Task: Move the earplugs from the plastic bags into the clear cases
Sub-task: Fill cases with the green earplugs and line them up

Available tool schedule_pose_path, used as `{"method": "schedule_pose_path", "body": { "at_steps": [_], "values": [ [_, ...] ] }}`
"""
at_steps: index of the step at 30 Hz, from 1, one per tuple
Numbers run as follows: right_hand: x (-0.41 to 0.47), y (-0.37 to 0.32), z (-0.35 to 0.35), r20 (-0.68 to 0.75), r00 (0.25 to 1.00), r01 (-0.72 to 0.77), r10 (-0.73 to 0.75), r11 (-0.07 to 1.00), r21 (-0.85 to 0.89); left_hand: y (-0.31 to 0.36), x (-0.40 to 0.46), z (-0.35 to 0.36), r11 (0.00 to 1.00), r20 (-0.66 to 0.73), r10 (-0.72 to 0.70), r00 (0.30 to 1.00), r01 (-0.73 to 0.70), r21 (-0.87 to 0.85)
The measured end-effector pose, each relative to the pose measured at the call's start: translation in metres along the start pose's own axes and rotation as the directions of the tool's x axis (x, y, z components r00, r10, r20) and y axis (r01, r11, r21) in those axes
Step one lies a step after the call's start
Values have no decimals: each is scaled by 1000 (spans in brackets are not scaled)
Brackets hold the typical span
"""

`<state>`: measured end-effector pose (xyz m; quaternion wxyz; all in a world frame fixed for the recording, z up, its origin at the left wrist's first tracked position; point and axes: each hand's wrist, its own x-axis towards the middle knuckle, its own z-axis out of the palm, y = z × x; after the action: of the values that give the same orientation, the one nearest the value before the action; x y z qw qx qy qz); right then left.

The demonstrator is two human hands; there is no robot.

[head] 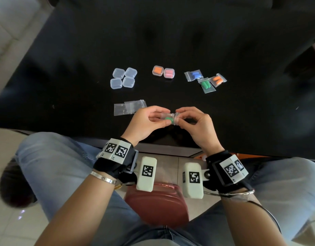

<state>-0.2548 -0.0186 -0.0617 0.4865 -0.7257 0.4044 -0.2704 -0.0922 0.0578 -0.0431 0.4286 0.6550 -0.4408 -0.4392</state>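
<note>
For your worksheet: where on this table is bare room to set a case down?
Bare table lies left of the empty cases, and all beyond the filled cases. Crowded: the bagged earplugs at right, and near the hands, beside the emptied bags.

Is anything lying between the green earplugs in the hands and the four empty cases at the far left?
Only the empty plastic bags lie flat on the table between the held green earplugs and the empty cases; nothing upright blocks that path.
</note>
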Motion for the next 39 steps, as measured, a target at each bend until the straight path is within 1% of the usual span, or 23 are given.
{"method": "schedule_pose_path", "body": {
  "at_steps": [3,4,7,11,16,19,21,26,30,32,34,37,39],
  "values": [
    [-2,-3,-1,-85,996,-19,20,1000,12,-1,-1,-5,1000,-36,-11,999,11,-9],
    [-1,-5,-3,-91,996,-14,15,1000,7,-1,-1,-7,1000,-40,-16,999,16,-15],
    [-1,-11,-9,-34,999,40,-42,999,-36,0,-3,-9,998,-17,-26,1000,25,-54],
    [1,-16,-8,19,994,108,-108,994,-30,1,-2,-6,997,8,-22,1000,22,-74],
    [2,-15,-9,94,991,106,-100,993,-57,1,-1,-6,998,12,-18,1000,19,-67],
    [3,-14,-6,50,986,164,-159,981,-107,1,-2,-4,991,-1,-29,1000,29,-129],
    [3,-13,-3,13,982,188,-188,974,-126,2,-2,-3,992,3,-18,1000,18,-125],
    [0,-9,2,7,990,143,-143,987,-68,1,-1,-12,998,37,-35,999,36,-44],
    [1,-7,-8,-70,997,28,-26,999,27,-6,-2,-25,997,58,-78,995,79,-12],
    [3,-3,-17,-94,996,-10,8,1000,-20,-11,-3,-31,999,-2,-46,999,46,15],
    [6,2,-24,-74,997,-27,17,990,-135,-15,-2,-36,997,-97,-9,995,16,72],
    [11,10,-25,-4,1000,-30,30,955,-295,-20,0,-39,967,-215,60,975,-4,254],
    [14,14,-22,24,999,-31,42,938,-345,-23,2,-39,927,-240,103,965,-6,374]
  ]
}}
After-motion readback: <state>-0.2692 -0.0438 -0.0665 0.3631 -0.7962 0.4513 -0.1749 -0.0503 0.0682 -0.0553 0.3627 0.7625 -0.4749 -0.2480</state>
